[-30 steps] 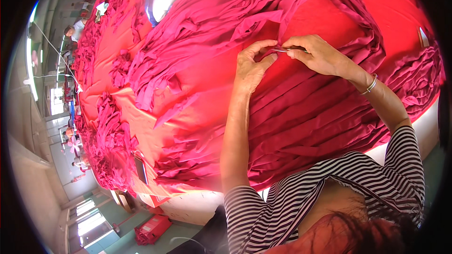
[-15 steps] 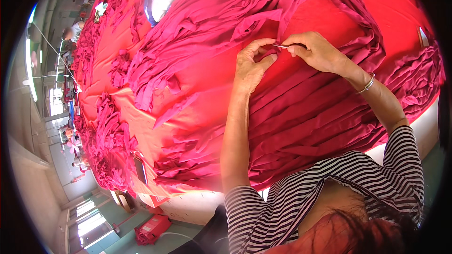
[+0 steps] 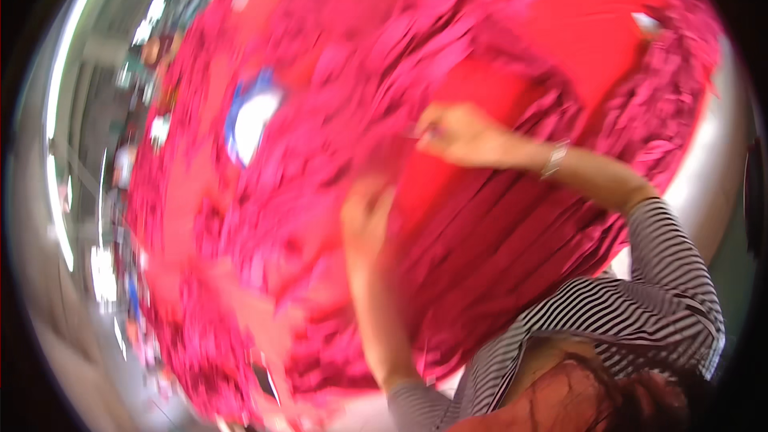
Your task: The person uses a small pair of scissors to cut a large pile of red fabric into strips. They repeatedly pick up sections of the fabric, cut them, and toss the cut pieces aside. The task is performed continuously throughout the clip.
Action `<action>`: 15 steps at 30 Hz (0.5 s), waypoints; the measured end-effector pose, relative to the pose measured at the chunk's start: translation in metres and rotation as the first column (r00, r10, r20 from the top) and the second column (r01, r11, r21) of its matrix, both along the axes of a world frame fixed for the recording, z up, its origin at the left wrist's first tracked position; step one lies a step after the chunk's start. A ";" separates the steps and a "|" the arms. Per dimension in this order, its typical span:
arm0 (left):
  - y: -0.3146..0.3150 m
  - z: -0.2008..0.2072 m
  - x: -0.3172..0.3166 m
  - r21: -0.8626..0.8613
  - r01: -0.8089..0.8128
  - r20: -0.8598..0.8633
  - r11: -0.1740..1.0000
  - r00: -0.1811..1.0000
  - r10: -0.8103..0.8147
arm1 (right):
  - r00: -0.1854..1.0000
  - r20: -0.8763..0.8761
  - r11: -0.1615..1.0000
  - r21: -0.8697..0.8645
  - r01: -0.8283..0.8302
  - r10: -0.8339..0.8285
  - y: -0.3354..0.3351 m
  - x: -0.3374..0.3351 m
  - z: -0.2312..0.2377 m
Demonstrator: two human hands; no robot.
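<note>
My right hand (image 3: 462,136) is closed, thumb and fingers pinched together over the red cloth (image 3: 552,24). A thin metal tool (image 3: 414,130), smeared by motion, pokes out at its fingertips; its exact kind does not show. Lower and to the left, my left hand (image 3: 366,214) is strongly blurred above the magenta fabric strips (image 3: 312,200). Whether its fingers hold anything is not readable. Long magenta strips (image 3: 496,224) lie in folds below both hands, toward my body.
A blue bag with white contents (image 3: 254,124) sits on the cloth at the left. A dark phone-like object (image 3: 264,380) lies near the front left edge. A small white piece (image 3: 645,22) rests at the far right. Blurred people and lights line the left.
My hands have moved apart; the left went down and left, the right shifted left and down. The view has swung, smearing the picture. Previously both hands met at the thin metal tool.
</note>
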State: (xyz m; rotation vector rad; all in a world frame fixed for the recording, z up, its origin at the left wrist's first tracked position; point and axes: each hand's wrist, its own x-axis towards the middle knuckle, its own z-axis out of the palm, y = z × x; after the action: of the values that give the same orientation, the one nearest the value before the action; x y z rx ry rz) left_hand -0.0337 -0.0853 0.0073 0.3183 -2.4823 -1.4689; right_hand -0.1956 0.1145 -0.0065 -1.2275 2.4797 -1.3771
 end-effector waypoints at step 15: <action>-0.036 -0.018 0.007 0.184 -0.151 0.151 0.971 0.981 0.124 | 0.989 -0.144 0.983 -0.177 -0.043 0.017 -0.048 -0.018 0.034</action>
State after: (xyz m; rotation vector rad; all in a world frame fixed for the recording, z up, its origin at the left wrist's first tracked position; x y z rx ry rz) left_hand -0.0271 -0.1212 -0.0109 0.6364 -2.3659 -1.6854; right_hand -0.2139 0.0663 0.0272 -1.4400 2.4588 -1.5901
